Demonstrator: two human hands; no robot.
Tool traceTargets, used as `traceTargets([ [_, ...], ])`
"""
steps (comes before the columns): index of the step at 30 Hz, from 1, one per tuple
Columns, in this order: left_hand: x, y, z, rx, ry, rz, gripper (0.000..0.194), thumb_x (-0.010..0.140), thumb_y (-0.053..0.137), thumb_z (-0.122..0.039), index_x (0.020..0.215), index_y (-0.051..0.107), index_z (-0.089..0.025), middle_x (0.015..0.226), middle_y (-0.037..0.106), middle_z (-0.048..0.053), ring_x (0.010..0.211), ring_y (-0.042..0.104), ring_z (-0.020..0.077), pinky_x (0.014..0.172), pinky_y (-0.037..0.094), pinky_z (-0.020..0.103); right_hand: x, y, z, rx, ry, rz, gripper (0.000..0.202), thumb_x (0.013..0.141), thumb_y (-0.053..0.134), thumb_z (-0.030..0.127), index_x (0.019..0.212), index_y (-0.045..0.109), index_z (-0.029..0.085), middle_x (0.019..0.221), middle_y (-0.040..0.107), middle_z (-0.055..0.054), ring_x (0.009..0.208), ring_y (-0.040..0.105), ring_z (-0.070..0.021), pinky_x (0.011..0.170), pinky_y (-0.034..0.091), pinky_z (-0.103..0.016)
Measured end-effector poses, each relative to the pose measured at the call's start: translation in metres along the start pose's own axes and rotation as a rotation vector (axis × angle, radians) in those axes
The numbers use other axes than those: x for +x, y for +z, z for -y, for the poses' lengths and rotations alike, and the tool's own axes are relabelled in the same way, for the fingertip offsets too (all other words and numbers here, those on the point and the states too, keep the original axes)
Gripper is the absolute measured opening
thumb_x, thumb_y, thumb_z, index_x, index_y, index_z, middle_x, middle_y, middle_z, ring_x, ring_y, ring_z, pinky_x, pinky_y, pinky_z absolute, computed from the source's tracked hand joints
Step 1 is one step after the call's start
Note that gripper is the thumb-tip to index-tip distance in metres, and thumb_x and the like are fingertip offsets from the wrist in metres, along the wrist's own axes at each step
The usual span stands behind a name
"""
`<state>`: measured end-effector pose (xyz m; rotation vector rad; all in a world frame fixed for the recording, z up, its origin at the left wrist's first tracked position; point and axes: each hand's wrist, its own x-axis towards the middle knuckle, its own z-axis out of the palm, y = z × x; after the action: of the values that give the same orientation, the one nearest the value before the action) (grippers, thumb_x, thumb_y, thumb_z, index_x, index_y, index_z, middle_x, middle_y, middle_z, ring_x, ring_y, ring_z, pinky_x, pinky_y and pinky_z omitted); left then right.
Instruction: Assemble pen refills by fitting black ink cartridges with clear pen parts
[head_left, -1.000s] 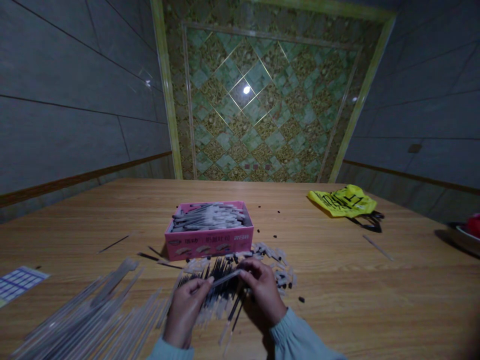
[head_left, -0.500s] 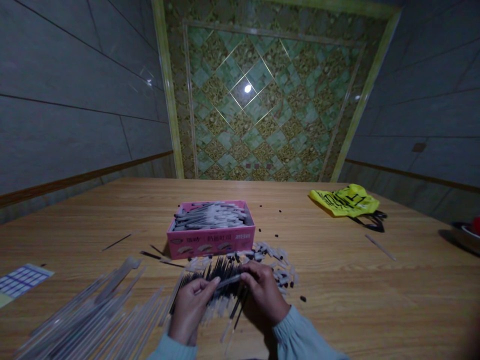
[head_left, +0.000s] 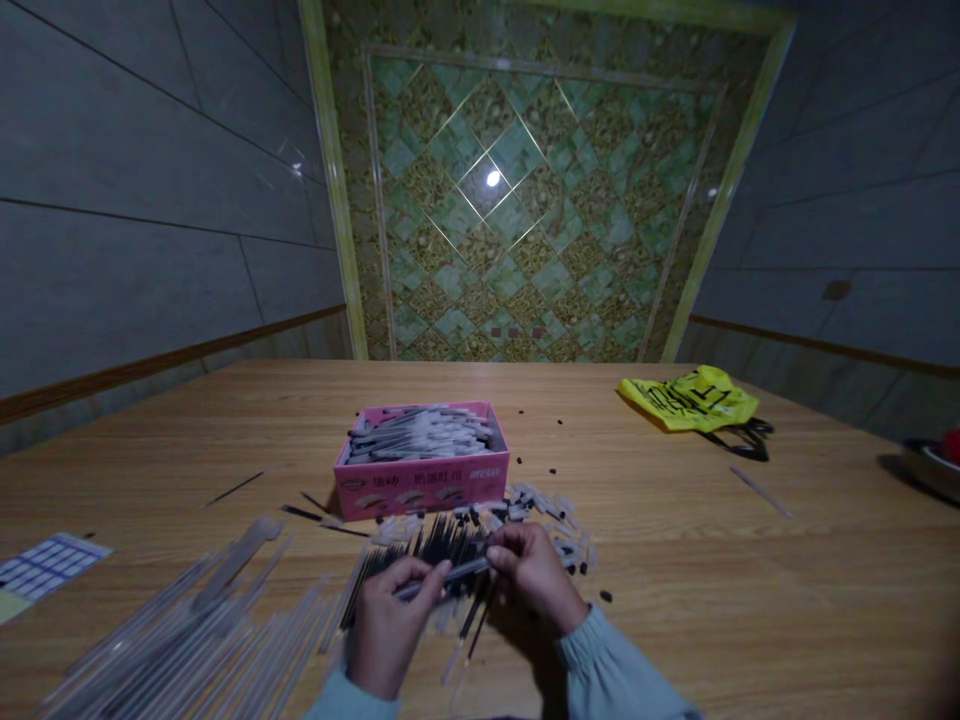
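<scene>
My left hand [head_left: 394,615] pinches the left part of a slim, clear-bodied pen [head_left: 469,568] between thumb and fingers. Its right end is gripped by the closed fingertips of my right hand [head_left: 536,572], which partly hide that tip. Below and behind the pen lies a pile of thin black pen refills [head_left: 442,540]. Just past my right hand, small translucent caps [head_left: 551,505] and little black plugs are scattered. A pink box [head_left: 424,490] filled with finished-looking pens [head_left: 424,432] stands behind the refills.
Long clear tubes [head_left: 172,640] are spread at the front left, beside a blue-and-white gridded card [head_left: 49,572]. A yellow bag [head_left: 690,400] lies at the back right, and a lone tube [head_left: 760,491] in front of it. A bowl [head_left: 937,470] sits at the right edge.
Both hands have shifted slightly to the right with the pen. More of its left end now shows along my left fingers. Everything on the table stays put.
</scene>
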<state>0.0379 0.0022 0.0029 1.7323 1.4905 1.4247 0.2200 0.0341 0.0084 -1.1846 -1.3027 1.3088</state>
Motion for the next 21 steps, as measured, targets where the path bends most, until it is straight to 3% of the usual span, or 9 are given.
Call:
traceTargets([
  [3, 0.000, 0.000, 0.000, 0.070, 0.107, 0.017, 0.029, 0.076, 0.060, -0.036, 0.054, 0.062, -0.018, 0.049, 0.059, -0.002, 0.048, 0.055, 0.0130, 0.048, 0.042, 0.021, 0.001, -0.001, 0.000, 0.060, 0.090, 0.021, 0.022, 0.057, 0.063, 0.034, 0.053, 0.051, 0.016, 0.041, 0.052, 0.003, 0.029, 0.040, -0.0082, 0.032, 0.036, -0.022],
  [9, 0.004, -0.002, 0.006, 0.242, 0.356, 0.116, 0.018, 0.081, 0.056, -0.031, 0.082, 0.071, -0.021, 0.076, 0.071, 0.004, 0.068, 0.065, 0.0171, 0.062, 0.050, 0.024, 0.005, -0.001, -0.002, 0.105, 0.035, -0.085, 0.028, 0.060, 0.065, 0.041, 0.060, 0.053, 0.016, 0.044, 0.051, 0.005, 0.032, 0.041, -0.0067, 0.035, 0.038, -0.021],
  [12, 0.004, -0.004, 0.009, 0.386, 0.403, 0.104, 0.021, 0.082, 0.054, -0.032, 0.087, 0.072, -0.022, 0.082, 0.074, 0.006, 0.075, 0.067, 0.0199, 0.067, 0.050, 0.027, 0.006, 0.000, -0.004, 0.106, 0.004, -0.106, 0.026, 0.062, 0.065, 0.039, 0.062, 0.054, 0.016, 0.045, 0.051, 0.006, 0.033, 0.040, -0.0069, 0.035, 0.038, -0.021],
  [16, 0.002, -0.006, 0.007, 0.415, 0.257, 0.167, 0.027, 0.084, 0.048, -0.037, 0.081, 0.072, -0.023, 0.077, 0.075, 0.005, 0.070, 0.068, 0.0207, 0.063, 0.047, 0.027, 0.005, 0.003, -0.010, 0.068, -0.090, -0.094, 0.017, 0.068, 0.061, 0.032, 0.066, 0.057, 0.016, 0.048, 0.050, 0.006, 0.035, 0.043, -0.0076, 0.036, 0.038, -0.020],
  [21, 0.005, -0.006, 0.001, 0.183, -0.007, 0.297, 0.038, 0.084, 0.044, -0.044, 0.066, 0.067, -0.020, 0.059, 0.066, 0.003, 0.060, 0.061, 0.0191, 0.055, 0.038, 0.026, 0.004, 0.005, -0.012, 0.001, -0.195, -0.103, 0.011, 0.074, 0.058, 0.027, 0.070, 0.061, 0.017, 0.050, 0.049, 0.005, 0.037, 0.046, -0.0085, 0.038, 0.039, -0.020],
])
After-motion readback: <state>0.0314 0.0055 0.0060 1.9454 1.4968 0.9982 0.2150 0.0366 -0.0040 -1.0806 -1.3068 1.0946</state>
